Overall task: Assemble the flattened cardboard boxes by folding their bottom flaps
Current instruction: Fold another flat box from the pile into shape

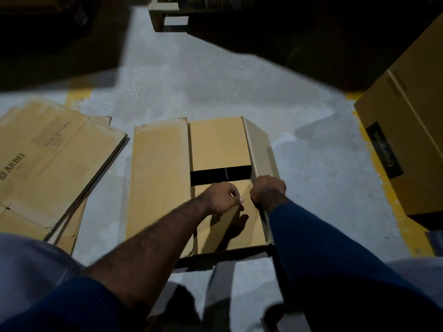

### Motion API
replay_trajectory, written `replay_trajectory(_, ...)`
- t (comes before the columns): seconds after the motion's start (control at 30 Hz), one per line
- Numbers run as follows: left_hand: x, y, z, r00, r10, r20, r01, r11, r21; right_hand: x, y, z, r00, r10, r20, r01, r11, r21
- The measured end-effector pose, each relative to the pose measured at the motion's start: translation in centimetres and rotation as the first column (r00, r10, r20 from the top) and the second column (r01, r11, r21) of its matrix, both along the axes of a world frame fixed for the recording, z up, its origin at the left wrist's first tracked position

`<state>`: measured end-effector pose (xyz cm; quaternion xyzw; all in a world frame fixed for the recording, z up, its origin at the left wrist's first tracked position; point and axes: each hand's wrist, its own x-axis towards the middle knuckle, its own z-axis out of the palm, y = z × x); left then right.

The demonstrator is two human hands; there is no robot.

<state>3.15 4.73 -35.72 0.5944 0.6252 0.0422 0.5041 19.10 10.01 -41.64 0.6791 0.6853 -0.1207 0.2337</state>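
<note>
View from a head-worn camera, looking down at a pale grey concrete floor [191, 92] in dim light. A brown cardboard box [165, 219] stood on the floor straight in front of the person, between both forearms, its flapped end facing up.

The long left flap [158, 164] lay folded flat across the opening. The short far flap [219, 142] and the short near flap [249, 226] were folded down too, with a dark gap [215, 177] left between them. The long right flap [261, 149] was still raised, tilted outward.

The right hand [268, 190] was curled over the near part of the right flap's edge, gripping it. The left hand [223, 197] sat just beside it over the near flap, fingers curled in toward the palm. It cast a shadow on the flap, and it could not be told whether it touched or held anything.

The right arm wore a dark blue sleeve [335, 259] to the wrist. The left sleeve [60, 307] was pushed up past the elbow.

To the left, a stack of flattened boxes [55, 161] lay on the floor, printed with blurred text. To the right, well apart, stood an assembled box [405, 111] with a dark label [384, 152], near a worn yellow floor line [393, 200].
</note>
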Motion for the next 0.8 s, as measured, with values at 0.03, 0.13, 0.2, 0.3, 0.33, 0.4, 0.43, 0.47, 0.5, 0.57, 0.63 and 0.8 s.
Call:
replay_trajectory(0.03,-0.2,0.0,-0.2,1.000,0.002,0.002,-0.002,1.000,0.004,0.1,0.0,-0.1,1.000,-0.005,-0.018,0.005,1.000,0.010)
replay_trajectory(0.13,-0.7,-0.2,-1.1,0.999,0.037,0.017,-0.037,0.999,-0.010,0.4,-0.2,-0.1,0.995,-0.061,-0.077,0.063,0.998,0.021)
replay_trajectory(0.2,-1.0,-0.6,-1.7,0.998,0.056,0.007,-0.056,0.998,-0.020,0.5,-0.3,-0.3,0.991,-0.085,-0.104,0.088,0.996,0.026)
replay_trajectory(0.3,-1.0,-1.3,-2.6,0.998,0.056,-0.019,-0.057,0.998,-0.025,0.7,-0.7,-1.0,0.988,-0.090,-0.124,0.097,0.994,0.051)
replay_trajectory(0.33,-0.9,-1.5,-2.9,0.998,0.064,-0.018,-0.064,0.998,-0.029,0.7,-1.0,-1.2,0.988,-0.092,-0.124,0.101,0.992,0.069)
replay_trajectory(0.4,-0.9,-1.8,-3.3,0.997,0.075,-0.014,-0.075,0.996,-0.037,0.7,-1.5,-1.8,0.987,-0.095,-0.129,0.111,0.987,0.118)
replay_trajectory(0.43,-0.8,-2.0,-3.4,0.997,0.075,-0.013,-0.075,0.996,-0.037,0.7,-1.8,-2.0,0.984,-0.109,-0.144,0.129,0.982,0.137)
replay_trajectory(0.47,-0.8,-2.0,-3.6,0.997,0.073,-0.012,-0.073,0.997,-0.035,0.8,-2.1,-2.1,0.977,-0.130,-0.169,0.156,0.976,0.151)
replay_trajectory(0.5,-0.8,-2.1,-3.6,0.997,0.072,-0.012,-0.072,0.997,-0.035,0.8,-2.4,-2.3,0.968,-0.153,-0.200,0.185,0.971,0.153)
replay_trajectory(0.57,-0.7,-2.3,-3.5,0.997,0.072,-0.009,-0.072,0.997,-0.032,1.0,-3.0,-2.1,0.945,-0.188,-0.267,0.231,0.963,0.138)
replay_trajectory(0.63,-0.6,-2.5,-3.2,0.997,0.075,0.002,-0.075,0.997,-0.034,1.1,-3.7,-1.5,0.937,-0.191,-0.294,0.236,0.964,0.125)
replay_trajectory(0.8,-0.2,-3.2,-2.1,0.996,0.091,0.021,-0.090,0.995,-0.049,1.1,-7.2,0.1,0.938,-0.277,-0.206,0.293,0.955,0.049)
